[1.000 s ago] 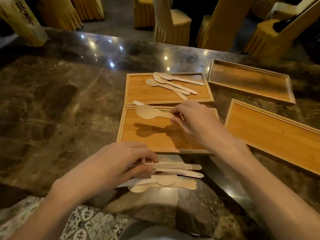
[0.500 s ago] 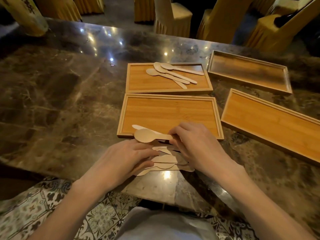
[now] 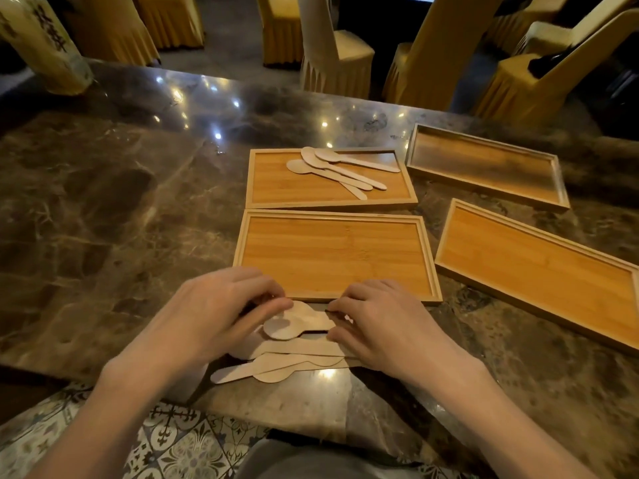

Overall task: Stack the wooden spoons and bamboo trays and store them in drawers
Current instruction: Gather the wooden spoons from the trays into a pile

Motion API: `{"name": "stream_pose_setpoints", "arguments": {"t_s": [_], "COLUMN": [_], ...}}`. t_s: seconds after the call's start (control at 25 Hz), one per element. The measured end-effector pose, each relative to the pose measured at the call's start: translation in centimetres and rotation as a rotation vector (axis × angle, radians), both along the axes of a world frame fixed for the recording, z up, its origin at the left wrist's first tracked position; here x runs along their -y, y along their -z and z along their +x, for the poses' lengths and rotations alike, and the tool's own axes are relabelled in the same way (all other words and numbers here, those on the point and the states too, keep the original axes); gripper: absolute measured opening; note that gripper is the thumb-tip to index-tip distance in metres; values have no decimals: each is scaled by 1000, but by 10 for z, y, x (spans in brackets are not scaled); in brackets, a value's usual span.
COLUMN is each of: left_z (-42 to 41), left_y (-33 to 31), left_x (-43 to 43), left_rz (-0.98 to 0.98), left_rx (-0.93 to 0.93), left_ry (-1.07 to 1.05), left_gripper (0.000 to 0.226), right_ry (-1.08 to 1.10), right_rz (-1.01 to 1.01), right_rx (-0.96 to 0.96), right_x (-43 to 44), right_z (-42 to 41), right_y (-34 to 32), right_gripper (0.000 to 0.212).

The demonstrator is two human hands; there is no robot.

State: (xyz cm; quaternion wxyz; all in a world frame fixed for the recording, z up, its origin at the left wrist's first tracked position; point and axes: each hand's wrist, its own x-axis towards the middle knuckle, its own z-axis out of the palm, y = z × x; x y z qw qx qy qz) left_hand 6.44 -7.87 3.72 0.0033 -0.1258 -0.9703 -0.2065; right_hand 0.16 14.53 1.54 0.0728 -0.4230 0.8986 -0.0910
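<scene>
A loose pile of several pale wooden spoons lies on the marble table near its front edge. My left hand presses on the pile's left end and my right hand holds its right end, fingers curled over the handles. Just beyond them sits an empty bamboo tray. Behind it a second tray carries three more spoons. Two further empty trays lie to the right: a far tray and a near tray.
The dark marble table stretches left, with a printed pale column at its far left corner. Yellow-covered chairs stand behind the table. Patterned floor tiles show below the front edge.
My right hand brought two spoons from over the near tray down to the pile at the table's edge. Both hands now close in on the pile from either side.
</scene>
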Motion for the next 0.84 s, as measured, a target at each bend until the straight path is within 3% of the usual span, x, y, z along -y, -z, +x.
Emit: {"name": "stream_pose_setpoints", "arguments": {"t_s": [0.08, 0.28, 0.4, 0.64, 0.84], "left_z": [-26, -116, -169, -224, -236], "left_y": [-1, 12, 22, 38, 41], "left_x": [4, 4, -1, -1, 3], "left_rz": [13, -47, -115, -157, -185], "left_rx": [-30, -105, -108, -185, -235], "left_ry": [-12, -40, -13, 43, 88], "left_gripper": [34, 32, 35, 31, 28], "right_ry": [45, 404, 513, 446, 286], "right_rz": [-59, -285, -325, -123, -47], "right_rx": [9, -74, -71, -51, -119], "right_x": [0, 7, 14, 37, 42], "right_z": [-18, -117, -179, -235, -243], "right_y": [-8, -10, -3, 14, 16], "right_gripper": [33, 26, 33, 51, 34]}}
